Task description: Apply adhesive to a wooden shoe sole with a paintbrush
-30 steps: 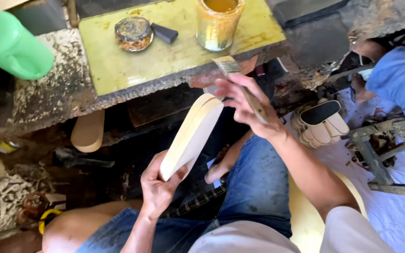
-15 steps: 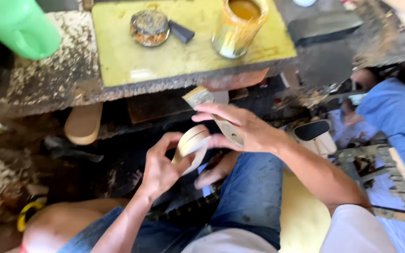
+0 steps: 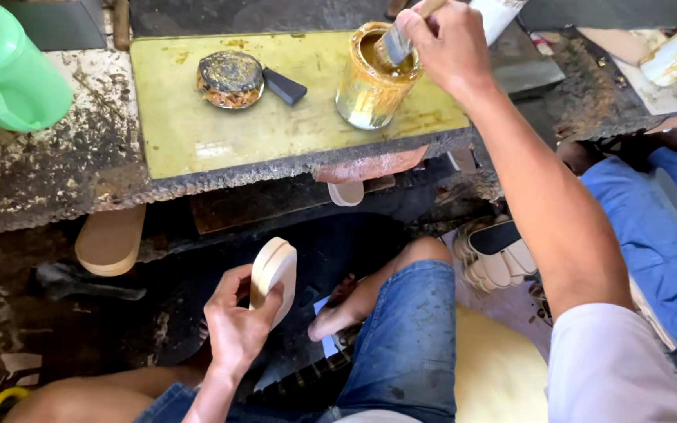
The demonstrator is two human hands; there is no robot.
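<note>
Far left, a green plastic jug (image 3: 9, 74) on the grimy bench edge. Lower down, left hand (image 3: 237, 329) closed round a pale wooden sole (image 3: 273, 274), thumb across its face, held upright above the lap. On the yellow board (image 3: 197, 133), a round dirty lid (image 3: 230, 78) (dark block just beside it). Right hand (image 3: 448, 47) gripping a brush (image 3: 397, 43), bristles dipped in the glue-stained can (image 3: 370, 78).

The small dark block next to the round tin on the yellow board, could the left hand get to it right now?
Probably not at once: the left hand is low under the bench, gripping a pale sole piece. The dark block lies uncovered up on the yellow board.
</note>
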